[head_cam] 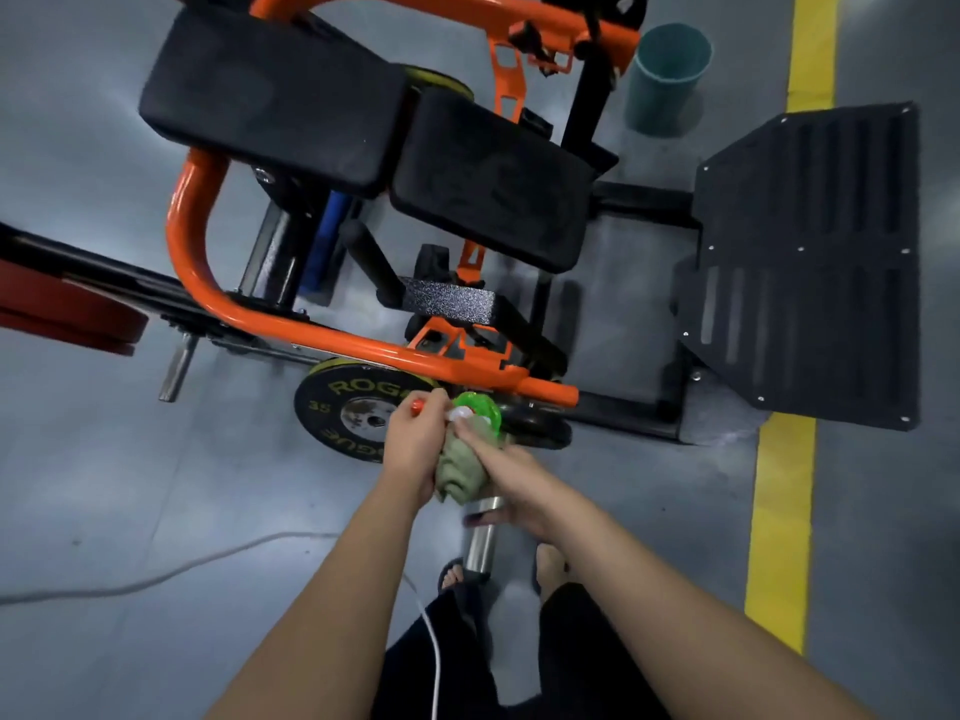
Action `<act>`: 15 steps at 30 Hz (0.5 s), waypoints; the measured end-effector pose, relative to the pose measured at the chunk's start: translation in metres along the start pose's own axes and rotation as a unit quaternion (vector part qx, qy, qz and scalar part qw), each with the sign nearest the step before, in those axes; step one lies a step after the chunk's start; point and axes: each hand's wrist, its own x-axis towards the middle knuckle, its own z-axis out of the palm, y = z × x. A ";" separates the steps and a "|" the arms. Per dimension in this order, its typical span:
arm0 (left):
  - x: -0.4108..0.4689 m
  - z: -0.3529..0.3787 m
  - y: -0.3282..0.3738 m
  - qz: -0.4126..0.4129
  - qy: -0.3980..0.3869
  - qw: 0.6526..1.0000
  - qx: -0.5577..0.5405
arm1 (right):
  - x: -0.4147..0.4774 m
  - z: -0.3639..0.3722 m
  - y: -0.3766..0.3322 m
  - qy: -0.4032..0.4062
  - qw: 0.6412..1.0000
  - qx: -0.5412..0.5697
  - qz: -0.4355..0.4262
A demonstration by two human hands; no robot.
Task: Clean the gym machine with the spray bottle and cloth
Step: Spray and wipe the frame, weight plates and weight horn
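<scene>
The spray bottle [484,415] and the cloth [457,472] are both up in the air, in front of the person, over the floor [130,485] and just in front of the black weight plate [343,414] on the near side of the gym machine [205,252]; the bottle lies on its side, with its green see-through body to the right and its little orange tip poking out to the left.

The left hand [410,441] is curled round the top of the bottle, where the sprayer is; the cloth is bunched up between the two hands and touches both. The right hand [511,480] lays its fingers long and fairly straight over the cloth, up toward the bottle's neck; its thumb is hidden, so I cannot tell if it pinches the cloth or only rests on it.

The bottle looks like thin plastic, so I think it is light and a bit bendy; if it is wet it may slip, so the best place to hold it is the neck, with a finger free for the trigger. The cloth is soft and floppy; it will fold any way you push it; grab a good handful in the middle so no end hangs down and drags.

The big black pads [275,96] of the machine are well apart from the hands; they look like the parts to spray and wipe.
</scene>
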 end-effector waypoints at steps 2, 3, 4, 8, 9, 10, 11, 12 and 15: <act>0.005 -0.004 0.003 0.019 0.018 1.000 0.007 | 0.005 0.001 -0.002 -0.053 0.998 0.019 -0.017; 0.006 -0.005 0.005 0.027 0.031 0.999 0.015 | 0.004 0.002 -0.003 -0.071 0.997 0.024 -0.029; 0.007 -0.009 0.009 0.031 0.040 0.999 0.018 | 0.007 0.003 -0.002 -0.080 0.996 0.015 -0.039; 0.015 -0.023 0.027 0.037 0.029 0.999 -0.017 | 0.015 -0.010 0.004 -0.024 0.994 -0.083 -0.074; 0.018 -0.029 0.030 0.040 0.030 0.999 -0.009 | 0.017 -0.014 0.007 0.019 0.990 -0.110 -0.084; 0.022 -0.035 0.032 0.045 0.034 0.998 -0.002 | 0.017 -0.017 0.008 0.051 0.989 -0.102 -0.094; 0.025 -0.041 0.033 0.045 0.042 0.998 0.008 | 0.017 -0.022 0.008 0.090 0.989 -0.063 -0.103; 0.031 -0.047 0.034 0.042 0.053 0.998 0.016 | 0.016 -0.027 0.006 0.137 0.983 -0.026 -0.123; 0.052 -0.065 0.031 0.035 0.082 0.995 0.033 | 0.029 -0.052 -0.001 0.328 0.911 -0.108 -0.227</act>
